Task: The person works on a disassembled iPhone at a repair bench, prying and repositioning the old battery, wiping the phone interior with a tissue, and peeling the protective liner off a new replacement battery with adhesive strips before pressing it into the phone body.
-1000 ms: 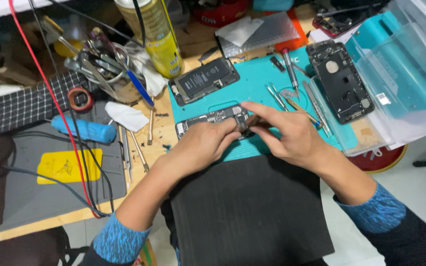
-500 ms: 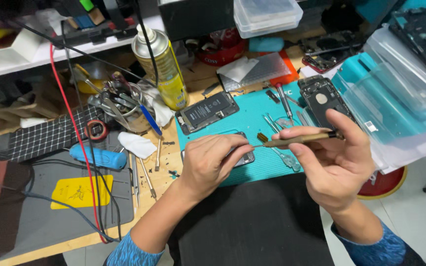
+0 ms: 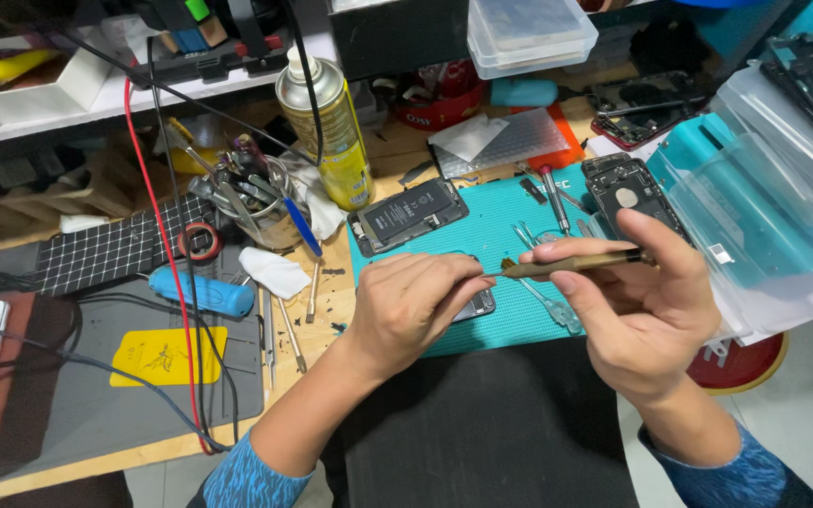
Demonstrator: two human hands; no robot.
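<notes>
The person's right hand (image 3: 646, 315) is closed around a slim brown-handled tool (image 3: 576, 264), held level above the teal mat (image 3: 501, 235) with its tip pointing left toward the fingertips of the left hand (image 3: 411, 301). The left hand is curled with its fingers pinched together at the tool's tip; whatever it pinches is too small to make out. Beneath it lies an opened phone body (image 3: 478, 303) on the mat, mostly hidden by the hand. To do this well, the tool should stay steady and level, and the left fingers should meet the tip lightly so nothing tiny drops among the screwdrivers (image 3: 552, 196) and the loose battery-backed phone (image 3: 406, 214) nearby on the worktop (image 3: 326, 320). Compared with half a second earlier, the hands keep nearly the same pose, with the tool a little lower and nearer the left fingers; a second ago both hands were down on the phone body, close together on the mat.
</notes>
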